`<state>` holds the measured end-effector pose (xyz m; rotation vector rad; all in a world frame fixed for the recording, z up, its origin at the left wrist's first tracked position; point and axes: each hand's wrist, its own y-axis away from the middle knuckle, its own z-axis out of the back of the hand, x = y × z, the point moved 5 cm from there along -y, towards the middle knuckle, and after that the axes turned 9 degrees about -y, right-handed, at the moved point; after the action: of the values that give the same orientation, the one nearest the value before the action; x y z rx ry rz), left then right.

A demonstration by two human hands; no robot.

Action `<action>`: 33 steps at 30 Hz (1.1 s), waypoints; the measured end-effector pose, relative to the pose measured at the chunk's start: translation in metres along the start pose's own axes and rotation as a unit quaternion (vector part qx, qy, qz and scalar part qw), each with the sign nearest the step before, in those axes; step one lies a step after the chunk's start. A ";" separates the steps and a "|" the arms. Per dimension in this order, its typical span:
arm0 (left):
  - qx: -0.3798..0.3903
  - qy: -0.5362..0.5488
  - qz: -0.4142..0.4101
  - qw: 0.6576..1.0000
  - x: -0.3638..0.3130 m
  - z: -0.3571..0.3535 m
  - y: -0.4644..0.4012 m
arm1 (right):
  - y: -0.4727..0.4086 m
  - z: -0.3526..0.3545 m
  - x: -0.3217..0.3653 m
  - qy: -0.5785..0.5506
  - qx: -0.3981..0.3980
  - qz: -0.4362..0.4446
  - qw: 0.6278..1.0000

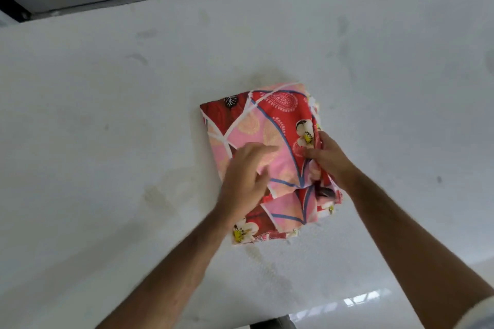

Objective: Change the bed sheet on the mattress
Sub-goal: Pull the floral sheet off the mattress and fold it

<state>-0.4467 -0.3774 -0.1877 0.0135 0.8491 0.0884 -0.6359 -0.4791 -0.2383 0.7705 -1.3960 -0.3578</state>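
The mattress (107,115) is already bare, and the folded floral bed sheet (262,141) lies on its middle, my right hand (330,157) pinching one edge, my left hand (247,179) relaxed on top; all the spreading remains.

Folded sheet on bare mattress, both hands on it

Red-pink patterned bed sheet (263,147), folded, lies mid mattress (112,104). Left hand (247,179) rests on its near-left part, fingers extended over the top layer. Right hand (330,160) pinches bunched fabric at the right edge. Glossy floor (401,299) at lower right
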 end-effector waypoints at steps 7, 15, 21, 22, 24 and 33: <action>-0.025 -0.045 0.359 0.932 0.089 -0.005 0.021 | 0.009 0.038 -0.025 0.212 -0.215 0.043 0.952; -0.048 0.285 0.441 0.850 0.109 -0.014 0.010 | 0.028 -0.045 -0.026 0.585 0.079 0.382 0.711; 0.051 0.370 0.364 0.854 0.071 -0.024 0.002 | 0.006 -0.008 -0.074 0.422 -0.067 0.165 0.889; 0.041 0.378 0.353 0.855 0.063 -0.024 0.003 | 0.014 -0.009 -0.071 0.418 -0.065 0.156 0.893; 0.025 0.390 0.337 0.856 0.044 -0.022 0.004 | 0.020 -0.004 -0.075 0.386 -0.044 0.129 0.912; 0.119 0.423 0.256 0.861 -0.130 0.055 0.052 | 0.192 0.026 -0.006 -0.128 0.005 0.021 0.991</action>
<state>-0.4950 -0.3357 -0.0518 0.4666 1.7242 0.5184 -0.7021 -0.3457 -0.1150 0.7205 -1.6542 -0.4279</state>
